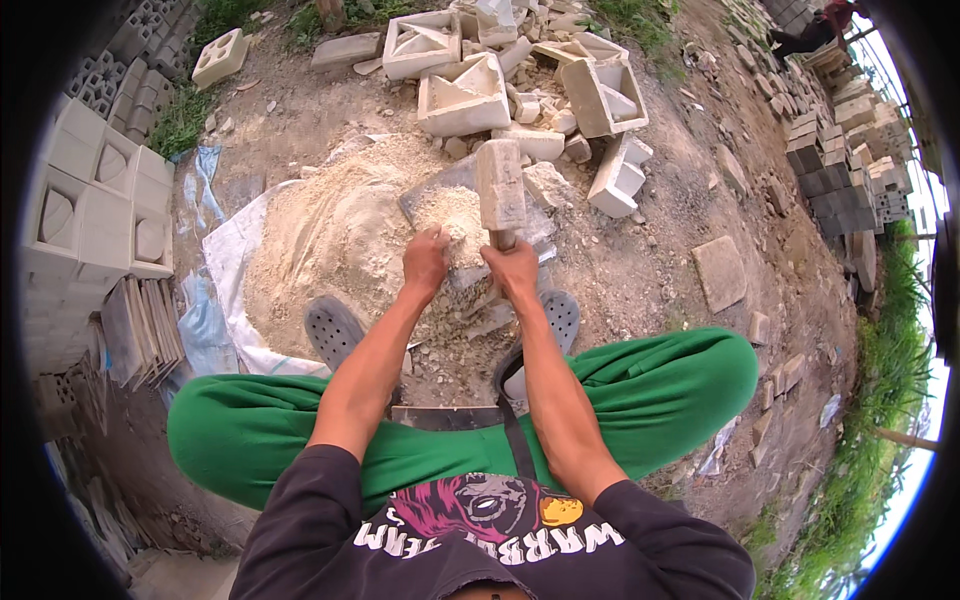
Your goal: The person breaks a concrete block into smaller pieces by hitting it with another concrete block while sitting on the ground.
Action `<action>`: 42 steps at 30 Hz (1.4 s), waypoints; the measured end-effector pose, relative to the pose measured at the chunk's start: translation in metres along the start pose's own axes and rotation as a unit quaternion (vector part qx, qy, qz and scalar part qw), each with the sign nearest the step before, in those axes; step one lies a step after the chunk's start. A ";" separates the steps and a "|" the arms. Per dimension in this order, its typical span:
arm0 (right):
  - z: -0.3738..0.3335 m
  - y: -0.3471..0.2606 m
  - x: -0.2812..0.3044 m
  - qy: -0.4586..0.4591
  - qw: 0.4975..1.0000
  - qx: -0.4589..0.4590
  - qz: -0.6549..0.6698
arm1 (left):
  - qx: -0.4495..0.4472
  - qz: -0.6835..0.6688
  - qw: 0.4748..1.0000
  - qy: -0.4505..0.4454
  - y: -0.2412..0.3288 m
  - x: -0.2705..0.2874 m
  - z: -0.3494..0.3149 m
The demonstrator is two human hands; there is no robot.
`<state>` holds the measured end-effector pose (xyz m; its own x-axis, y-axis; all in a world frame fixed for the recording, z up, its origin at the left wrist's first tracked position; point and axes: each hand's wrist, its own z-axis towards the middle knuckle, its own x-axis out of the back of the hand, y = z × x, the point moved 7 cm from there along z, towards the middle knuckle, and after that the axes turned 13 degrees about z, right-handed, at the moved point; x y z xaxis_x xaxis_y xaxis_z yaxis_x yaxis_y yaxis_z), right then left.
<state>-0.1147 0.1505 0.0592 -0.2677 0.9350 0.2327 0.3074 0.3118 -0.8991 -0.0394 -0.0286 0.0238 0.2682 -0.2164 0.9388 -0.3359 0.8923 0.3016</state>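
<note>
Head view shows shirt lettering — right hand gripping a mallet, left hand curled, contents unclear.

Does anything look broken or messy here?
Yes. Beyond the hammer in the right hand, pale blocks lie tipped at odd angles among broken chunks, unlike the neat stack on the left. Loose powder covers part of the white sheet.

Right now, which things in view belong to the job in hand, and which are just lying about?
In use, as it looks:
mallet, gripped by the right hand
pale crumbs, beside the left hand
powdery heap on the white sheet
piled pale blocks, probably

Apparently lying about:
square slab at right
blue plastic at left
leaning boards at left
grey blocks at right
</note>
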 end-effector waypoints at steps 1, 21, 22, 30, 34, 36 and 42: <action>0.004 -0.016 0.003 -0.001 1.000 -0.002 -0.003 | 0.003 -0.002 1.000 -0.002 0.002 -0.001 0.000; -0.001 -0.077 0.005 0.029 0.992 0.119 0.007 | -0.016 0.002 1.000 0.007 0.001 0.000 0.002; -0.007 -0.079 -0.002 0.014 0.990 0.126 0.054 | -0.029 0.006 0.999 0.013 0.001 0.000 0.001; -0.010 0.045 -0.016 -0.004 1.000 -0.027 -0.009 | -0.027 -0.014 1.000 -0.005 0.000 -0.012 0.008; -0.011 -0.068 -0.001 0.049 0.991 0.106 -0.061 | -0.010 -0.019 1.000 0.009 -0.007 -0.014 0.001; -0.013 -0.079 0.000 0.066 0.989 0.121 -0.056 | -0.003 -0.012 1.000 -0.029 0.001 -0.008 0.005; -0.001 0.038 -0.019 -0.003 0.972 -0.002 -0.235 | -0.062 -0.015 0.997 0.032 0.009 -0.007 0.004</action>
<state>-0.0969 0.1449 0.0209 -0.3840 0.6885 0.6153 0.1528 0.7045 -0.6930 -0.0480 -0.0204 0.0204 0.3339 -0.2212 0.9163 -0.2129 0.9293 0.3019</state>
